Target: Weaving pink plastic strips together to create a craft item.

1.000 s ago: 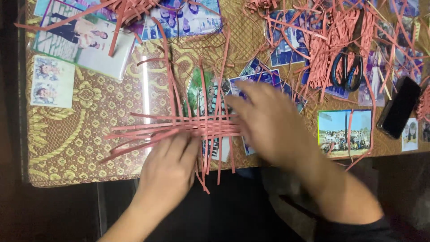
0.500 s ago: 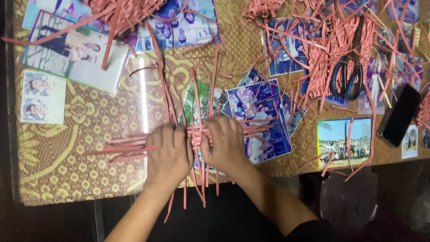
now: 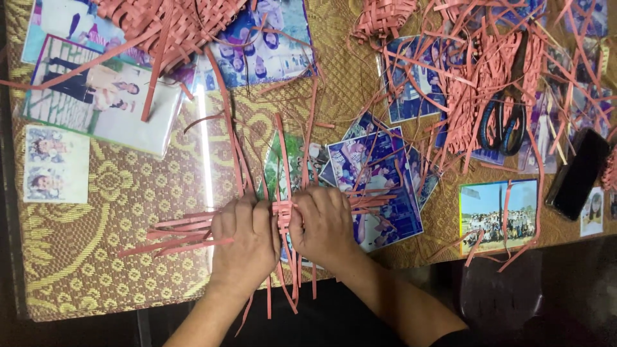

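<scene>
Pink strips [image 3: 283, 212], pinned beneath both hands' grip

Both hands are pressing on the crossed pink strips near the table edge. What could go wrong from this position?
1. The woven pink strips look loose; if the left hand or right hand lifts, the crossings may slide apart.
2. Several strip ends hang over the table edge, so a sleeve or lap could catch and pull them.
3. Glossy photographs lie under the work and may let it slip.
</scene>
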